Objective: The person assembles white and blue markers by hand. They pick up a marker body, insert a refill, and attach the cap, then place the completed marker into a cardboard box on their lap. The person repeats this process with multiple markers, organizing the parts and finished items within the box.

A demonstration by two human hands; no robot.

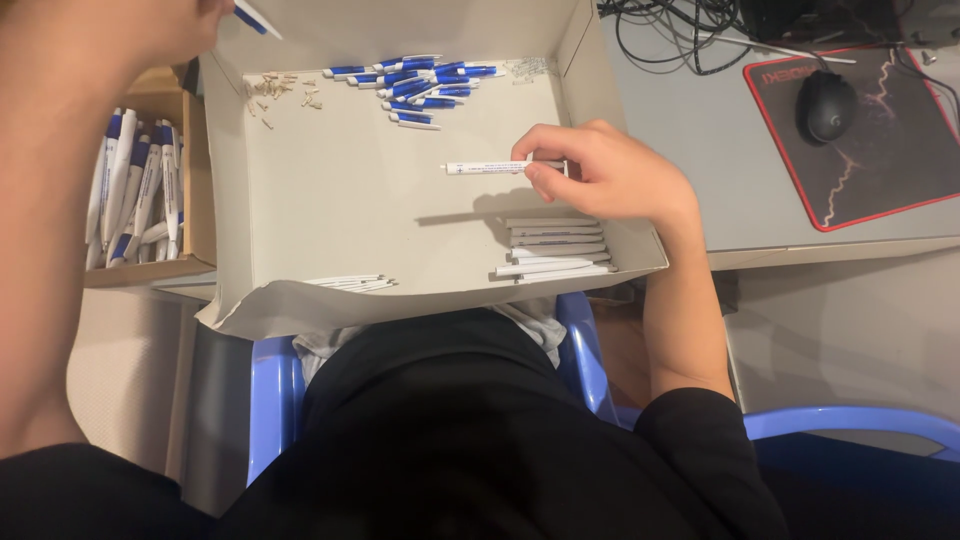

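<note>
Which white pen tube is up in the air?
The one pinched in the right hand, the white tube; the stacked tubes lie on the box floor.

Sleeves: black fabric, pushed up the arms so both forearms are bare.
Torso and lap: plain black clothing, no visible print or pattern.
Left hand (190, 15): bare, no glove, mostly cropped by the frame edge.
Right hand (600, 175): bare; no ring, watch or glove visible.
</note>
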